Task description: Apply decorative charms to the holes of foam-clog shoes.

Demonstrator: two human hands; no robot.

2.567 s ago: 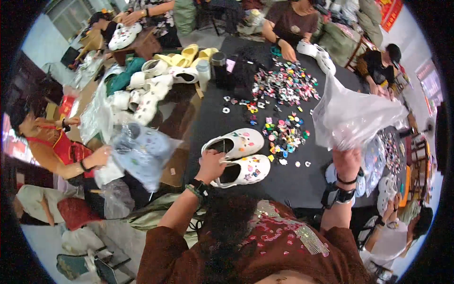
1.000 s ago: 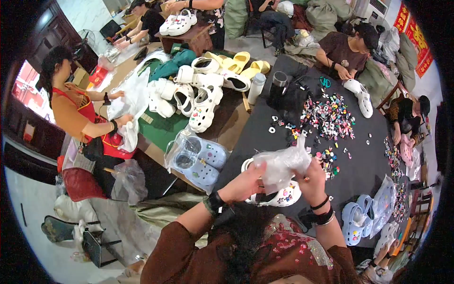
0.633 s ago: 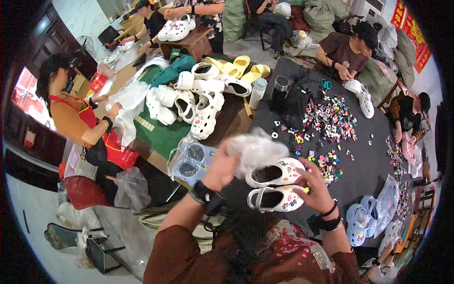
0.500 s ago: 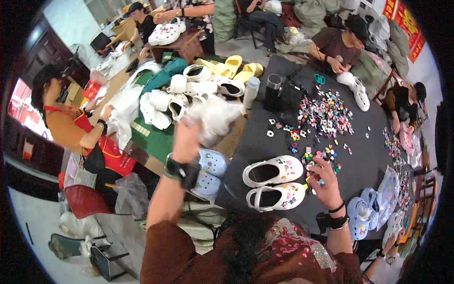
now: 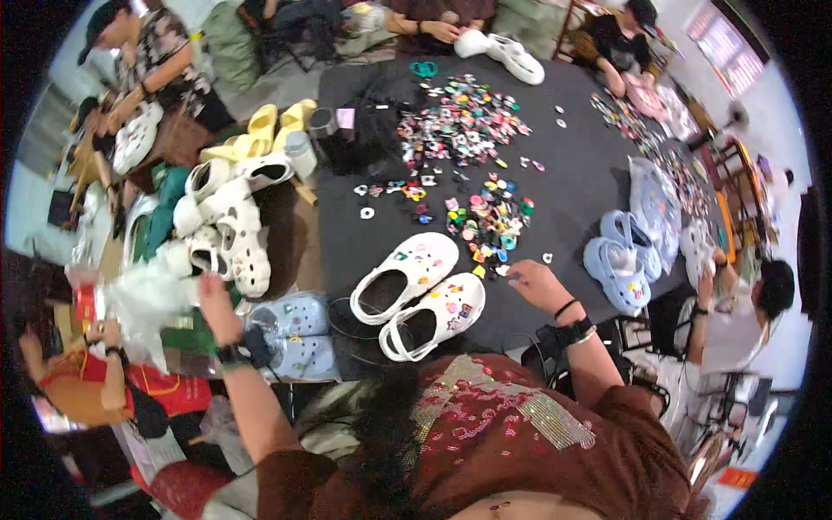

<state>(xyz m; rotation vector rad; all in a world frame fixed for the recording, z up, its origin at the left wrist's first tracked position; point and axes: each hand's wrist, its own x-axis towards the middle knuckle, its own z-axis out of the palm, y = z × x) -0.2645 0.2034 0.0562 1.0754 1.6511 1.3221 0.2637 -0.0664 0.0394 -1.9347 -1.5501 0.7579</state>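
Two white clogs [image 5: 418, 295] dotted with colourful charms stand side by side before me, toes pointing up and right. Just right of them, my right hand [image 5: 542, 288] rests low over the black table, fingers loosely stretched toward a small pile of shoe charms [image 5: 487, 217]. A small pale charm lies by its fingertips. My left hand [image 5: 218, 305] is off to the left, smeared by motion, beside a crumpled clear plastic bag [image 5: 149, 299]. Whether its fingers grip the bag is unclear. Bagged light-blue clogs [image 5: 299, 334] lie close to that wrist.
Several plain white clogs [image 5: 243, 247] and yellow clogs [image 5: 263, 130] are heaped at left, near a bottle [image 5: 300, 154]. A larger charm pile [image 5: 464, 121] spreads farther back. Blue clogs [image 5: 617, 264] stand at right. Co-workers sit around the table.
The view has turned to the right. My left hand has swung left from beside the white clogs, where it was at a crumpled plastic bag. My right hand has lowered toward the charms.
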